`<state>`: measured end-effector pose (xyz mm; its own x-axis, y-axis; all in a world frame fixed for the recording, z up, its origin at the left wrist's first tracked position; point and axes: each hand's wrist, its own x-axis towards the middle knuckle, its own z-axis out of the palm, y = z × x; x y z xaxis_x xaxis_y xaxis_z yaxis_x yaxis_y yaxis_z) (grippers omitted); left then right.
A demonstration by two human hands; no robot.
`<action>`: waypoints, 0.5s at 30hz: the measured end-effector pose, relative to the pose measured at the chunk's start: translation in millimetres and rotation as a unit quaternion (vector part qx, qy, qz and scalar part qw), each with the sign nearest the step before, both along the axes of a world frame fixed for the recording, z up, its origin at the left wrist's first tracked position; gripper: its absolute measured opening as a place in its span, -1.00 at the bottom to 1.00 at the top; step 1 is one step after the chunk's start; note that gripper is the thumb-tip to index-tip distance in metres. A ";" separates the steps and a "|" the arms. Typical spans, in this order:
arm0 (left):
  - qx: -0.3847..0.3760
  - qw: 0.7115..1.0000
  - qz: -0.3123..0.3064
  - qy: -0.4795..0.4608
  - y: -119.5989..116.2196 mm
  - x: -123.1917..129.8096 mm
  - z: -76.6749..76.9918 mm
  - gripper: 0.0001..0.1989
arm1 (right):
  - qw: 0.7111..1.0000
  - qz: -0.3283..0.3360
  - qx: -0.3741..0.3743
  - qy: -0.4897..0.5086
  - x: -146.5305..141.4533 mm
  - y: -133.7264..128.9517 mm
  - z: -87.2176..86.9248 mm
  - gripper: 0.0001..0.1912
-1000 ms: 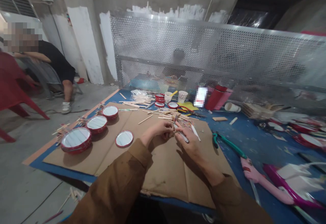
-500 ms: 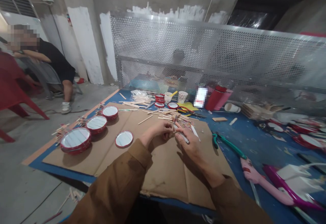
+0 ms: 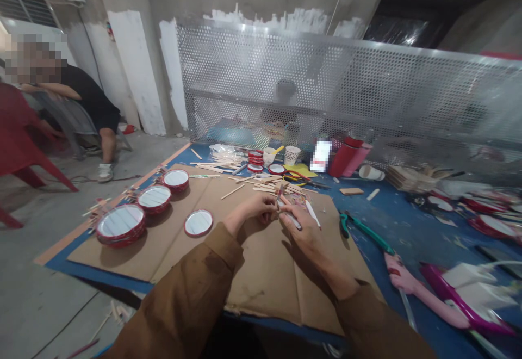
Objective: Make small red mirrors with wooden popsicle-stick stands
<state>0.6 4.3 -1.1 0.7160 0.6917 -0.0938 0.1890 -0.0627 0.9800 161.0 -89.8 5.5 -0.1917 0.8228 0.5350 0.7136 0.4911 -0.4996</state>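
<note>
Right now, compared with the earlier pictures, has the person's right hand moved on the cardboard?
No, not clearly: the right hand stays at about the same spot against the cardboard sheet.

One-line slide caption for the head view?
Head view: left hand and right hand, holding a slim metal tool, over brown cardboard beside red-rimmed round frames.

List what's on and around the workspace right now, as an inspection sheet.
surface: brown cardboard sheet on a blue table
job's things: wooden craft sticks heaped by the hands; red-rimmed round discs to the left, some stacked
clutter: green-handled pliers, red-handled scissors, paper cups
grippers: right hand grips a silver-handled tool; left hand curled beside it, its hold unclear
cables: thin dark cable on the floor
surroundings: perforated metal screen, seated person, red plastic chair
</note>
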 end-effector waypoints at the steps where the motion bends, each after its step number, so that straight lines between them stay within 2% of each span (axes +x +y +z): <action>1: -0.003 1.000 0.001 0.000 0.1 0.0 0.0 -0.80 | 1.000 -0.003 0.005 -0.002 0.1 0.1 -0.1 -0.74; 8: -0.003 1.000 0.002 0.002 0.7 -0.4 -0.1 -0.83 | 0.997 -0.054 0.019 -0.056 4.2 -4.0 4.7 -0.71; 13: -0.003 0.999 -0.006 0.038 1.1 -2.0 1.3 -0.84 | 0.983 -0.049 0.018 -0.174 11.8 -0.4 -3.0 -0.81; 15: -0.012 0.998 -0.008 0.068 1.3 -2.9 2.5 -0.87 | 0.974 -0.037 0.016 -0.223 15.8 2.6 -8.7 -0.79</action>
<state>-2.3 5.7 1.4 0.7064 0.6770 -0.2067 0.3190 -0.0438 0.9467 176.7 -87.2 -3.2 -0.3511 0.8280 0.4371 0.8906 0.4394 -0.1172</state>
